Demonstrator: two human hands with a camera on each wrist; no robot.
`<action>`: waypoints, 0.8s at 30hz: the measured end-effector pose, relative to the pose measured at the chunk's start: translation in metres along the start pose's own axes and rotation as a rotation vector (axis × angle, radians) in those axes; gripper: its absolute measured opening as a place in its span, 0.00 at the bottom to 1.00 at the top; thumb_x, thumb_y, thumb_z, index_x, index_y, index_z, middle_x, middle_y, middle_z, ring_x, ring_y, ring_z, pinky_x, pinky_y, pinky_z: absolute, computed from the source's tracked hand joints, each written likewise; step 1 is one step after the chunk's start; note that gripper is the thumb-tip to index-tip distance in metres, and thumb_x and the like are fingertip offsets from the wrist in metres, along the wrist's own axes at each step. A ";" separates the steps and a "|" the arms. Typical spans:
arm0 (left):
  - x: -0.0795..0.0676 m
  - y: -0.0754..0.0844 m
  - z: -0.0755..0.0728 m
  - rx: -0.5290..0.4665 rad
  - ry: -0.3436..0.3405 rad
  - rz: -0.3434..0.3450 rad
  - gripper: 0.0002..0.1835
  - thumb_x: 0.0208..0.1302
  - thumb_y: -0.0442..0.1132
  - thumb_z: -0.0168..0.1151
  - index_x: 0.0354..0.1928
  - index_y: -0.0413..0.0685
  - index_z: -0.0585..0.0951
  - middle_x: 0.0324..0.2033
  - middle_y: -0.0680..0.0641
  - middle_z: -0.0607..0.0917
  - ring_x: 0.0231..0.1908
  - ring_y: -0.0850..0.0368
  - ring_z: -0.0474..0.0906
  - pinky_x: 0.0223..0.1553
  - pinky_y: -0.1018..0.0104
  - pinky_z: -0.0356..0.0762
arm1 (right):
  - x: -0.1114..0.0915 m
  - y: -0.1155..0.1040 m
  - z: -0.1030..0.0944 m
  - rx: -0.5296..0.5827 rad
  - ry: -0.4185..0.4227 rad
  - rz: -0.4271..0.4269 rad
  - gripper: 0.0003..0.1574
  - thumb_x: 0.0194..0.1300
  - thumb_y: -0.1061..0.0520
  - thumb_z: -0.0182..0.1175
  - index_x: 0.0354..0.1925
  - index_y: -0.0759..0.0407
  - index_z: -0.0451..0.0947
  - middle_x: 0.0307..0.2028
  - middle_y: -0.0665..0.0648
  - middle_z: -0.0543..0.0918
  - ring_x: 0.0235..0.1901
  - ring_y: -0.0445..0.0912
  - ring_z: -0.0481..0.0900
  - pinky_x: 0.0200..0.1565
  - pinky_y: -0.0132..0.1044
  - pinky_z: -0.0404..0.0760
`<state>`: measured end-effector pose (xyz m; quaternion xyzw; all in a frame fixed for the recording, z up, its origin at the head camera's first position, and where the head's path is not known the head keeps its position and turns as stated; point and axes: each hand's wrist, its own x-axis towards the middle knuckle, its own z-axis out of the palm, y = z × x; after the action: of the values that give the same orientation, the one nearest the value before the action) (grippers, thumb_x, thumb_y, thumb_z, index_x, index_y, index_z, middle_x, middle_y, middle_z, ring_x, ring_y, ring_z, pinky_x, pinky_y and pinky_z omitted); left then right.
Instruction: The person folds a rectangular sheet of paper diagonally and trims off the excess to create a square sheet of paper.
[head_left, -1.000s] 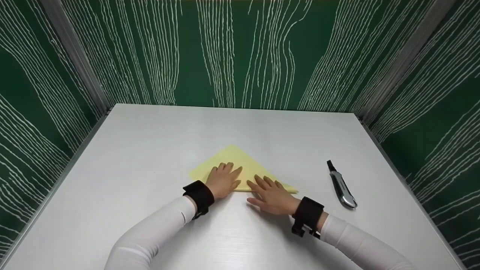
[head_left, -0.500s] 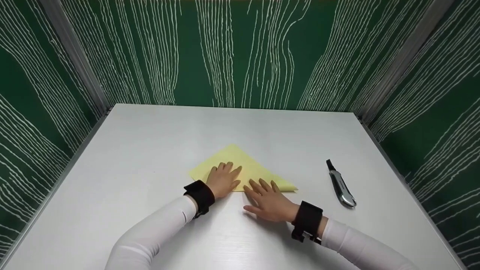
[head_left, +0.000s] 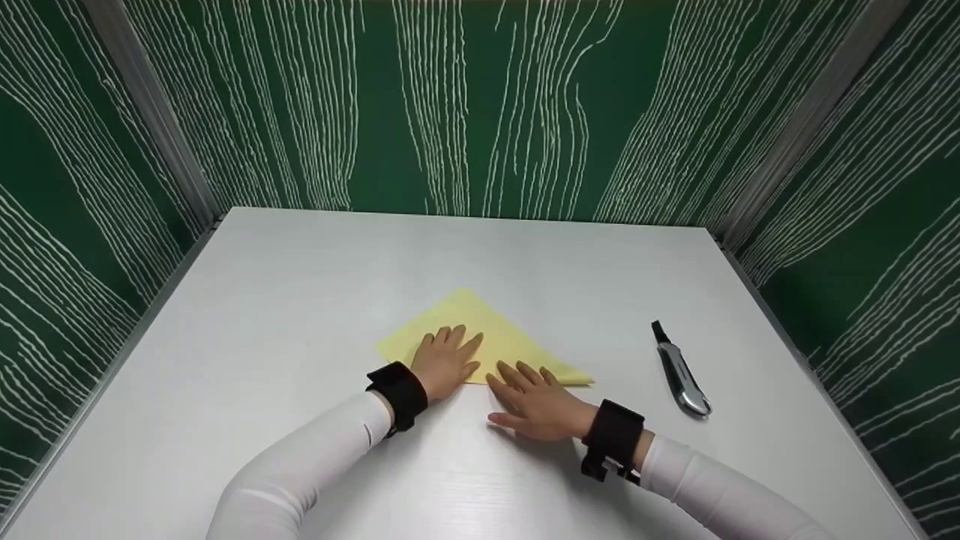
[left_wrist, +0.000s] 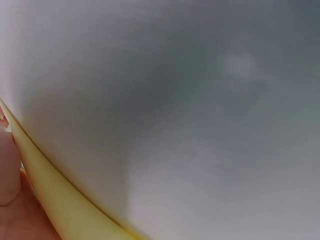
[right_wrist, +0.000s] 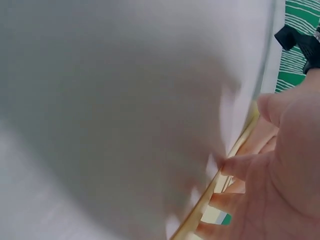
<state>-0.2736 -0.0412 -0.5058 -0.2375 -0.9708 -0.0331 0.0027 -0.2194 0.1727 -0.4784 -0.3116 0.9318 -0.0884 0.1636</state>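
A yellow sheet of paper (head_left: 469,311), folded into a triangle, lies on the white table with its point toward the far side. My left hand (head_left: 444,364) rests spread on its left half, fingers straight. Over the near folded edge, right of the middle, my right hand (head_left: 541,405) touches the paper with spread fingertips while its thumb lies off the paper, nearer me. In the left wrist view the paper (left_wrist: 60,200) shows as a curved edge beside the palm. Along the near edge in the right wrist view, fingers of the right hand (right_wrist: 280,180) meet the paper.
A utility knife (head_left: 681,379) with a dark tip lies on the table (head_left: 300,262) to the right of the paper. Green walls (head_left: 480,112) with pale wavy lines rise behind the table and at both sides. Black bands circle both wrists.
My right hand has shifted slightly left and nearer to me along the folded edge. The paper's right corner rose a little and lies lower again. My left hand has stayed in place.
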 end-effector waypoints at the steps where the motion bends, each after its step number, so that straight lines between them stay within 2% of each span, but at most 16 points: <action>1: -0.001 -0.001 0.001 -0.001 -0.006 0.004 0.30 0.81 0.55 0.45 0.79 0.57 0.63 0.75 0.41 0.68 0.74 0.41 0.65 0.71 0.44 0.69 | 0.000 0.000 -0.001 0.004 -0.007 0.000 0.44 0.79 0.34 0.44 0.81 0.55 0.53 0.82 0.65 0.50 0.81 0.68 0.49 0.77 0.70 0.50; 5: -0.006 -0.004 0.003 -0.028 -0.005 0.023 0.29 0.81 0.54 0.45 0.79 0.56 0.63 0.77 0.40 0.65 0.75 0.39 0.64 0.74 0.43 0.65 | 0.000 -0.001 -0.002 0.009 -0.021 0.001 0.44 0.79 0.34 0.45 0.81 0.54 0.53 0.82 0.64 0.50 0.81 0.67 0.48 0.77 0.70 0.50; 9: -0.011 -0.005 0.002 -0.036 -0.030 0.052 0.30 0.82 0.54 0.43 0.80 0.56 0.62 0.80 0.39 0.58 0.79 0.40 0.57 0.79 0.40 0.55 | 0.000 -0.002 -0.002 0.009 -0.027 -0.002 0.44 0.79 0.34 0.45 0.81 0.55 0.53 0.82 0.64 0.50 0.81 0.67 0.48 0.77 0.70 0.51; 13: -0.017 -0.002 0.000 0.003 -0.039 0.095 0.30 0.82 0.55 0.41 0.80 0.56 0.61 0.82 0.42 0.56 0.82 0.44 0.51 0.81 0.39 0.45 | 0.001 0.000 -0.001 0.009 -0.021 -0.001 0.44 0.79 0.34 0.44 0.81 0.54 0.52 0.82 0.64 0.49 0.81 0.67 0.48 0.78 0.70 0.50; 19: -0.035 0.010 -0.003 0.049 -0.037 0.159 0.32 0.80 0.57 0.41 0.80 0.52 0.61 0.81 0.45 0.60 0.81 0.46 0.54 0.81 0.39 0.46 | 0.000 0.002 -0.001 0.006 -0.003 -0.008 0.44 0.79 0.34 0.44 0.81 0.55 0.52 0.82 0.64 0.50 0.81 0.68 0.49 0.77 0.70 0.50; 24: -0.051 0.022 -0.005 0.085 -0.080 0.184 0.36 0.80 0.60 0.38 0.80 0.47 0.58 0.81 0.46 0.58 0.82 0.48 0.52 0.82 0.43 0.46 | -0.001 0.002 -0.002 -0.001 -0.009 -0.006 0.45 0.79 0.33 0.44 0.81 0.54 0.51 0.82 0.64 0.49 0.81 0.68 0.49 0.77 0.71 0.50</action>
<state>-0.2184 -0.0451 -0.5000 -0.3265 -0.9447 0.0182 -0.0230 -0.2206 0.1752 -0.4774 -0.3149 0.9302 -0.0868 0.1675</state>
